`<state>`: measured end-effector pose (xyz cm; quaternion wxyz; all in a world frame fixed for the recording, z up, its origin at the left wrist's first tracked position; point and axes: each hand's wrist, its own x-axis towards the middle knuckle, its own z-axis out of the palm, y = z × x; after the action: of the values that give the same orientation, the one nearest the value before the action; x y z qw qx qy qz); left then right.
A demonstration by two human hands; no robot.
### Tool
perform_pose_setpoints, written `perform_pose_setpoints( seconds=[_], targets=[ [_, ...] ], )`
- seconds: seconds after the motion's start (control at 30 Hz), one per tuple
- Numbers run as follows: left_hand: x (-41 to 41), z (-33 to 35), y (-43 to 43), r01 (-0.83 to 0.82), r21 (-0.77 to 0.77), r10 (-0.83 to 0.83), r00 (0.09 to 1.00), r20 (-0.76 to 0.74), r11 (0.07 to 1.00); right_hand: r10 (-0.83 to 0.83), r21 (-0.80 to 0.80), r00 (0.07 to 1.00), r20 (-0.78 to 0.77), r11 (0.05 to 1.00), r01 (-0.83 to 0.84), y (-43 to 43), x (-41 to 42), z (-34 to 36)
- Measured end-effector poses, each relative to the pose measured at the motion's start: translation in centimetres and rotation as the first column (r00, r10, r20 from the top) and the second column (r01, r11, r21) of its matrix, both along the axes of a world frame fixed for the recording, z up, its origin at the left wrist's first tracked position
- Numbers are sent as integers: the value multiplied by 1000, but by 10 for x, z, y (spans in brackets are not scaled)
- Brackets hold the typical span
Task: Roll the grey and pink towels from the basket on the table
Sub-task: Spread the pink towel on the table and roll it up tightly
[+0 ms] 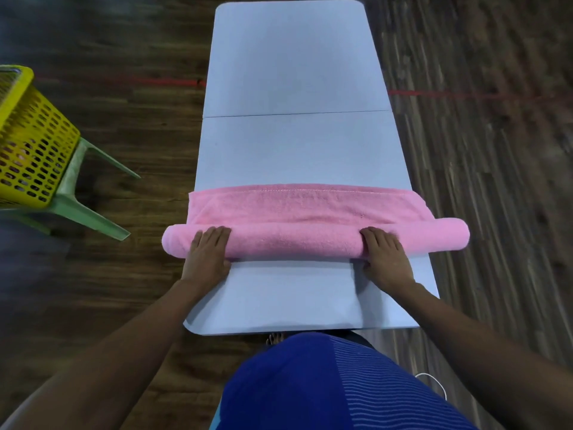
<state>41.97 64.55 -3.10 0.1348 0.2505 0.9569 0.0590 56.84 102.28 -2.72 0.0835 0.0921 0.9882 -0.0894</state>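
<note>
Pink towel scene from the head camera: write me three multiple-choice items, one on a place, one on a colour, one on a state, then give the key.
1. The yellow basket sits: A) on a green chair left of the table; B) on the floor; C) under the table.
2. The towel is coloured: A) grey; B) white; C) pink.
3. The towel is: A) flat; B) partly rolled; C) fully rolled.
Key: A, green legs show beneath it; C, it is plainly pink; B, a flat strip lies beyond the roll under the left hand and right hand.
</note>
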Motion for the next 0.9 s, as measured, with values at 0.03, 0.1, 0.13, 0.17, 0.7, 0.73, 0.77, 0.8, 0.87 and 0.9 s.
perform_pose_setpoints(
  seconds=[0.03,0.1,0.13,0.17,0.7,0.73,0.77,0.8,0.87,0.9],
  targets=[
    [-3,0,1,-3,-11,3,1000,-6,1000,-16,24,1000,-3,1000,16,0,-2,-1],
    [-12,1,4,-22,2,22,999,-23,1000,-59,34,998,-28,998,60,1,-12,3],
    [-18,5,6,-23,9,23,999,-25,1000,-77,26,997,-6,997,77,0,-19,11],
    [-23,9,8,-11,-7,11,1000,-21,1000,-76,28,995,61,997,75,1,-27,21],
    [-36,14,28,149,-33,-150,987,-50,988,12,-23,997,-81,1000,-14,19,-43,16],
    [-36,13,27,170,-75,-174,984,-46,983,51,9,997,-56,999,-50,20,-39,15],
    [-37,11,26,171,-85,-176,983,-54,982,66,31,997,-36,997,-65,22,-38,15],
    [-39,10,27,163,-81,-169,983,-70,983,61,42,998,-22,997,-60,24,-38,15],
    [-47,10,28,143,-37,-146,986,-75,989,35,42,999,-25,999,-34,25,-46,17],
    [-52,11,30,120,-2,-119,991,-61,993,18,28,1000,-25,999,-17,26,-53,19]
  ],
)
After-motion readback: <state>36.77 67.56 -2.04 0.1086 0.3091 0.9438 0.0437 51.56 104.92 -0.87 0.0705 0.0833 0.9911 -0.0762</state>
